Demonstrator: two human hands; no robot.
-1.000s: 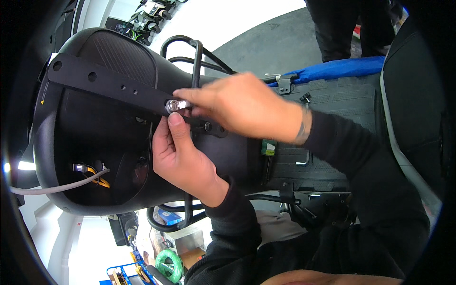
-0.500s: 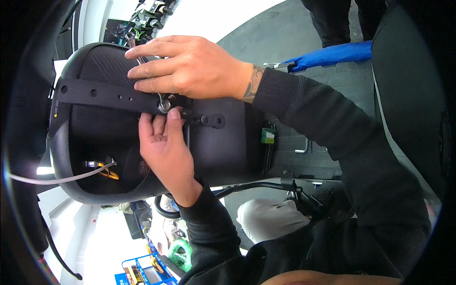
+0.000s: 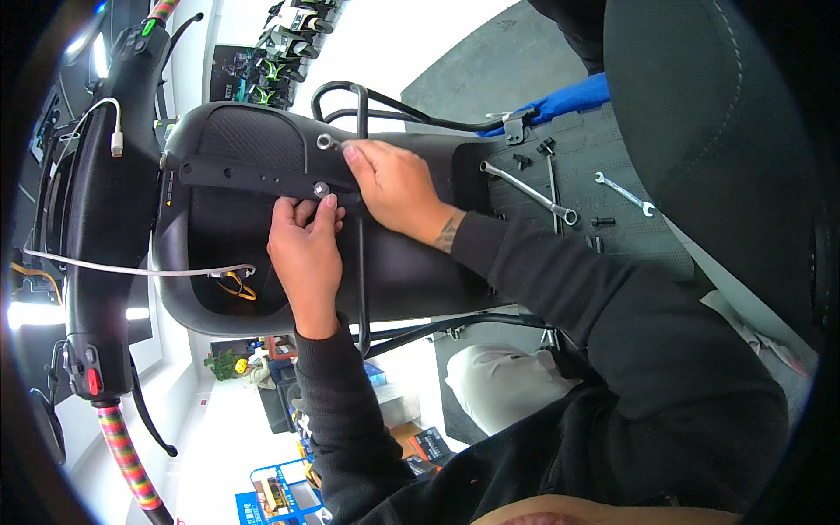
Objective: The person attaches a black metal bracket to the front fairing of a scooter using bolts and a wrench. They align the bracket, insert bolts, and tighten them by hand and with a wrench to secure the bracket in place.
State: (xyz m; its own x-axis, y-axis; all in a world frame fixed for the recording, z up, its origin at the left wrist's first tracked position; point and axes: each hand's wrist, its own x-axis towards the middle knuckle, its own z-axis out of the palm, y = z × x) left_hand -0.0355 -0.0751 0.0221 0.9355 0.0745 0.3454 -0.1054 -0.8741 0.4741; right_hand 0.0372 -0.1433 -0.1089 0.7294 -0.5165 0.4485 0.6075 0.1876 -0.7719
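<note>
My right hand (image 3: 395, 188) is closed around a wrench; its shiny ring end (image 3: 327, 142) pokes out past the thumb, apart from the bolt. Most of its shaft is hidden in the hand. A silver bolt head (image 3: 321, 189) sits on a flat black bar (image 3: 236, 176) with several holes, lying across the front panel (image 3: 262, 227) of a scooter-like vehicle. My left hand (image 3: 304, 258) pinches at the bar's lower edge, its thumb tip right beside the bolt. What its curled fingertips touch behind the bar is hidden.
A combination wrench (image 3: 529, 194), a smaller open-ended wrench (image 3: 625, 193) and loose black bolts (image 3: 603, 221) lie on the footboard (image 3: 577, 157). A black tube frame (image 3: 362, 262) crosses the panel. A white cable (image 3: 149, 271) hangs left, near the handlebar (image 3: 114, 236). The dark seat (image 3: 709, 131) is right.
My right hand has gone from spread fingers over the wrench to a closed grip, and the wrench has come off the bolt. My left hand stays by the bolt. The view has shifted, showing the handlebar.
</note>
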